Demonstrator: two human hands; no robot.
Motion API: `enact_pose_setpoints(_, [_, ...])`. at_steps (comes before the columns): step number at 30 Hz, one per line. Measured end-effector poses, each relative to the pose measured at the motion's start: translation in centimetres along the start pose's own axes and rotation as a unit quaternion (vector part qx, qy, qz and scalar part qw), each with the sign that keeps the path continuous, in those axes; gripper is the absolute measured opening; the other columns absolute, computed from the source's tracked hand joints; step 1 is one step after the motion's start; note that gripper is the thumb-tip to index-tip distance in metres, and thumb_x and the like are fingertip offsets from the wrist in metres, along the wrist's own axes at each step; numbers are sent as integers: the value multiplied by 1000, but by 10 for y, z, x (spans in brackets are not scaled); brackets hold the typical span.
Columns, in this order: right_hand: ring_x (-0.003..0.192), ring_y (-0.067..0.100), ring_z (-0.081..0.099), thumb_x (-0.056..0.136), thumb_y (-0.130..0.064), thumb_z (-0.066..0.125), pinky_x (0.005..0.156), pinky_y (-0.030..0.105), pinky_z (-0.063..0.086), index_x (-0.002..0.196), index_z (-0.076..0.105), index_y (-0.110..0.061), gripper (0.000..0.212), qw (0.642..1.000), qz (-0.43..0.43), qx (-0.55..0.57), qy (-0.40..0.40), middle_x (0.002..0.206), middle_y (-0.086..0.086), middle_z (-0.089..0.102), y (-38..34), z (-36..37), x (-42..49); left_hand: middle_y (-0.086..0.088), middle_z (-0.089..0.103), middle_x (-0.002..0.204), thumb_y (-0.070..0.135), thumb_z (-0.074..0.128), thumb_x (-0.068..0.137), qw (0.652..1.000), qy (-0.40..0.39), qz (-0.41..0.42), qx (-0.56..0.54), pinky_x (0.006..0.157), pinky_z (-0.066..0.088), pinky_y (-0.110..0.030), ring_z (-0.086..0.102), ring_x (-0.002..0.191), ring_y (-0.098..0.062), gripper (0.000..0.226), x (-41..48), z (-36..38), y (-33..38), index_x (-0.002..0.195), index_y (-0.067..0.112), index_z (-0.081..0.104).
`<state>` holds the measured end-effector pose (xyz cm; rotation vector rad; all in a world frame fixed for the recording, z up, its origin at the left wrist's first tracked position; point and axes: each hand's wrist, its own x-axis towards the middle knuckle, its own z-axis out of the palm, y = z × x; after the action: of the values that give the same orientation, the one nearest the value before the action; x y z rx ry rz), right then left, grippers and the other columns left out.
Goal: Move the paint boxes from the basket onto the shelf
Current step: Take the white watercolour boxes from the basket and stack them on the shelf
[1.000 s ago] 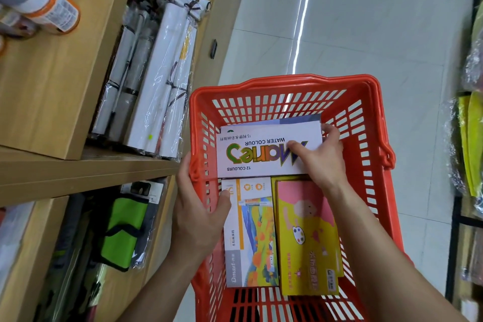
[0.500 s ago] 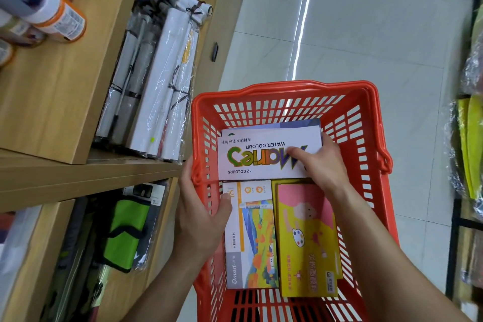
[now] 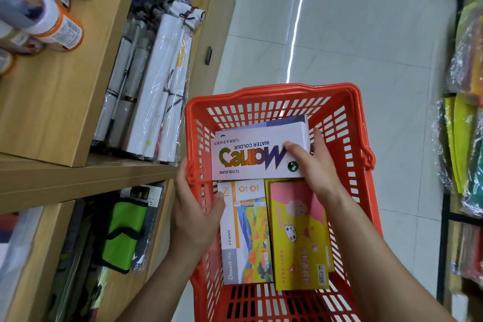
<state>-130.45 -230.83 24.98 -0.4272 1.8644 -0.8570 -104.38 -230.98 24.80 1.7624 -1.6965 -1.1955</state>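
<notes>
Two hands busy | R hand (image 3: 315, 165) pinches Marie's watercolour box (image 3: 257, 155) corner, could slip/snag | L hand (image 3: 194, 213) grips basket (image 3: 347, 136) rim, could tip

Both forearms look bare, with no sleeves, apparently no jewellery.

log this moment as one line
right hand: gripping white watercolour box | left hand: holding red basket rim | shelf: none placed

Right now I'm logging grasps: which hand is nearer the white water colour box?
Right. The right hand grips the white water colour box at its right end; the left hand holds the basket rim beside it, lower left.
</notes>
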Motion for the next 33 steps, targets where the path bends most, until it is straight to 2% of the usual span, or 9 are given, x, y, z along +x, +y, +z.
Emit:
enact_pose_setpoints(5, [127, 36, 62, 68, -55, 79, 103, 54, 56, 141, 47, -44, 81, 998, -10, -31, -54, 136, 11, 63, -11, 3, -2, 2, 59, 139, 21, 71, 91, 1000, 1, -6, 10, 77, 44, -2, 63, 116, -5, 88, 0, 0, 2, 150, 48, 12])
enact_pose_setpoints(9, [108, 23, 76, 74, -41, 82, 91, 42, 65, 145, 40, -41, 82, 994, -23, -66, -89, 128, 4, 71, -22, -2, -4, 11, 58, 126, 24, 72, 90, 1000, 1, -14, 20, 69, 45, 1, 57, 104, 22, 86, -1, 0, 8, 151, 42, 14])
enact_pose_setpoints(17, [104, 33, 70, 67, -43, 84, 86, 52, 63, 136, 40, -39, 82, 990, -64, -128, -8, 123, 11, 63, -47, 9, -46, 33, 49, 118, 31, 67, 94, 1000, 1, -13, 0, 68, 43, 4, 54, 101, 29, 80, -7, -6, 20, 155, 35, 17])
enact_pose_setpoints(21, [110, 32, 71, 71, -34, 85, 85, 49, 65, 138, 46, -39, 78, 995, -74, -60, 4, 129, 9, 65, -54, -16, -68, 38, 43, 119, 57, 56, 86, 1000, 9, -17, 2, 66, 41, 5, 48, 101, 34, 83, -7, -8, 22, 156, 35, 16])
enact_pose_setpoints(24, [100, 19, 77, 76, -30, 86, 75, 37, 68, 142, 48, -39, 77, 993, -107, -49, 11, 121, 0, 72, -64, -38, -93, 22, 53, 123, 63, 51, 85, 1000, -3, -14, 14, 74, 39, 1, 51, 104, 28, 85, -10, -11, 21, 157, 37, 13])
enact_pose_setpoints(27, [99, 22, 78, 73, -33, 83, 76, 37, 67, 143, 47, -39, 78, 992, -120, -50, 1, 122, 1, 73, -73, -62, -119, -10, 49, 146, 67, 49, 82, 999, -15, -31, 15, 97, 46, -35, 53, 123, -12, 92, -12, -15, 27, 159, 28, 17])
enact_pose_setpoints(29, [104, 28, 76, 72, -35, 81, 81, 45, 67, 141, 46, -45, 78, 991, -119, -61, -24, 127, 6, 69, -75, -74, -134, -15, 39, 155, 68, 48, 82, 998, 35, -31, 44, 107, 39, -46, 41, 137, -25, 94, -15, -20, 38, 159, 21, 25])
enact_pose_setpoints(31, [97, 23, 78, 72, -33, 81, 74, 39, 67, 131, 46, -58, 74, 989, -119, -65, -56, 125, 3, 70, -73, -81, -145, -9, 43, 152, 67, 51, 83, 995, 81, 11, 55, 103, 36, -39, 39, 134, -13, 85, -21, -26, 52, 154, 21, 36])
enact_pose_setpoints(33, [91, 15, 80, 72, -29, 82, 68, 29, 66, 125, 45, -65, 73, 985, -124, -79, -89, 121, -2, 73, -69, -80, -150, 8, 51, 140, 71, 56, 83, 997, 31, 56, 52, 95, 41, -32, 45, 122, 7, 74, -29, -31, 63, 146, 35, 44])
